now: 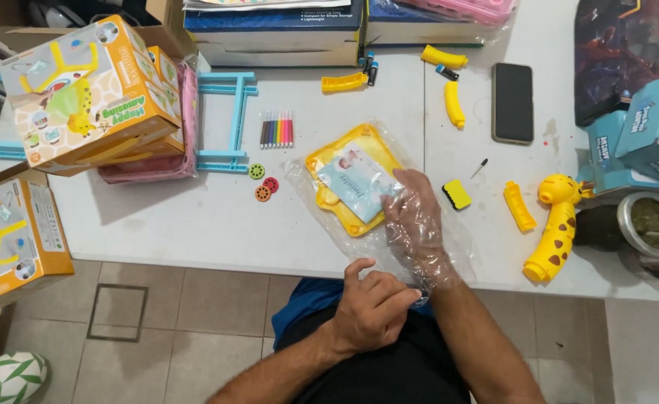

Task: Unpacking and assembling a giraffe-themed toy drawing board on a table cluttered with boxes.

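Nearest to us, our left hand (373, 310) is pinching the open edge of a clear plastic bag (419, 247) at the tabletop's (194, 224) near rim, its fingers (389, 295) closing on the thin, crinkled film. Our right hand (417, 224) is reaching inside that bag, wrapped in the glossy film up to the wrist, with fingers spread loosely and flat rather than gripping. Their tips are touching the near right edge of a yellow plastic drawing board (352, 187), a rounded square frame carrying a pale blue card, which is lying tilted on the white tabletop, partly inside the bag. Just right of it is sitting a small yellow eraser block (457, 194). Farther off, three round stamps (263, 183), a row of thin coloured markers (277, 129) and a smooth black phone (513, 102) are lying.
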